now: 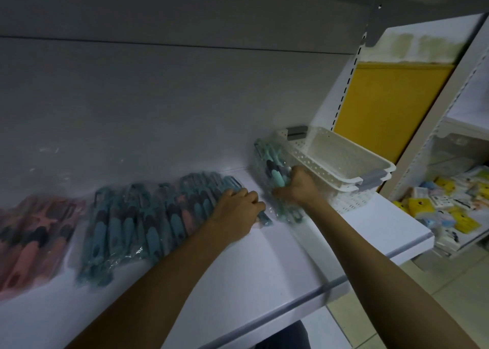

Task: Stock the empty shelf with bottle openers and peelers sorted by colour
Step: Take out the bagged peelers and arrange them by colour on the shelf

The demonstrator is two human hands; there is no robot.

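On the white shelf [264, 264] lie wrapped peelers in colour groups: a pink pile [34, 237] at the far left and a long row of blue ones [137, 216] beside it. My left hand [235, 208] rests on the right end of the blue row, fingers curled over the last blue peeler. To its right, my right hand [297, 187] grips a bunch of mint-green peelers [272, 168] in clear plastic, standing tilted against the basket.
Two stacked white perforated baskets [352, 163] with grey handles sit at the shelf's right end. A yellow panel [389, 105] stands behind them. The neighbouring shelf unit at the right holds several small yellow and blue packets [444, 211]. The shelf's front edge runs diagonally below my arms.
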